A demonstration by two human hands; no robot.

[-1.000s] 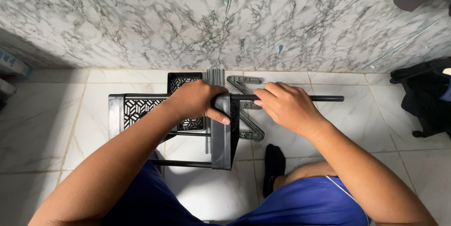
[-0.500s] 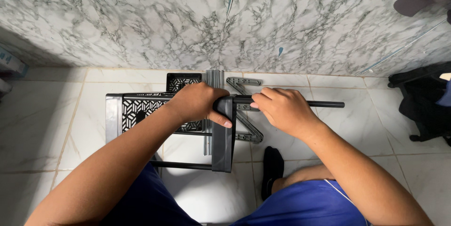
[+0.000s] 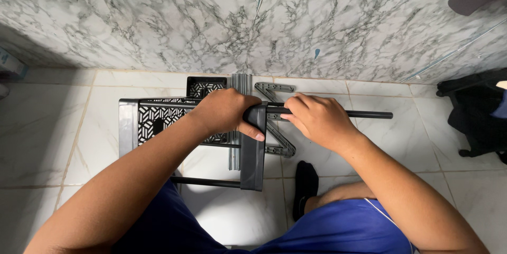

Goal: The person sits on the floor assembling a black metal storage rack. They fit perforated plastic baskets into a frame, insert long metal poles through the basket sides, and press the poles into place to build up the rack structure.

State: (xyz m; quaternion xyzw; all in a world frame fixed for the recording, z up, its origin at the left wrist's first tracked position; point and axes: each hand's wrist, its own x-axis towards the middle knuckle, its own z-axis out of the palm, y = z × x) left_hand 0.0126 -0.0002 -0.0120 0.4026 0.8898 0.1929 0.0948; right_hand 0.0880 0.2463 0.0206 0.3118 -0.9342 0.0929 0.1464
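Marble-veined wall [image 3: 158,16] runs across the top of the view, and below it pale floor tiles [image 3: 47,127] carry everything the person is working on. Both hands sit close together at the middle, just in front of the wall's foot.

The left hand [image 3: 224,112] is closed over the top corner of a dark frame [image 3: 252,151], fingers wrapped over it and thumb lying along the frame's upright face. That upright piece runs from the hand back toward the person's knees, and a thin bar [image 3: 203,182] leaves its lower end toward the left. Further left, a patterned panel [image 3: 153,119] with black and white latticework stands attached to the same frame.

The right hand [image 3: 317,119] is clamped on a black rod [image 3: 364,114], fingers curled over it. The rod's long axis lies left to right, parallel to the wall, and crosses the frame's upright at a right angle. Its free end sticks out well to the right of the right hand; its other end meets the frame's top corner right where the left hand holds on. So the joint lies between the two hands, touching the left and just beside the right.

On the floor under the hands lie a zigzag bracket [image 3: 277,146] and a bundle of grey strips [image 3: 235,153], the strips pointing away from the wall. A second lattice piece [image 3: 203,85] rests against the wall's foot. A foot in a black sock [image 3: 305,185] is planted just right of the frame, and a dark bag [image 3: 478,111] sits well off to the right.
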